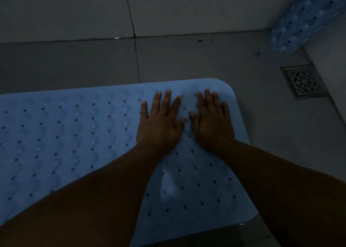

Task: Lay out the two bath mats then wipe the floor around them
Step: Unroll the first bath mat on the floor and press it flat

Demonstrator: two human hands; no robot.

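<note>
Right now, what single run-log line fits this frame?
phase: laying first mat | left hand: flat on blue mat | right hand: flat beside it | second mat: not laid, upper right | floor drain: uncovered

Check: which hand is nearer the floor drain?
Right. The right hand lies flat on the blue mat by its corner closest to the floor drain; the left hand sits beside it, farther away.

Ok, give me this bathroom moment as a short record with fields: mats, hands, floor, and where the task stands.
flat mat: blue, spread on the floor
second mat: blue, still rolled, upper right by the wall
left hand: open, palm down on the flat mat
right hand: open, palm down beside the left
drain: metal grate, right of the flat mat
floor: grey tiles
cloth: none in view
task stage: one mat laid, one to go, wiping not begun
</note>
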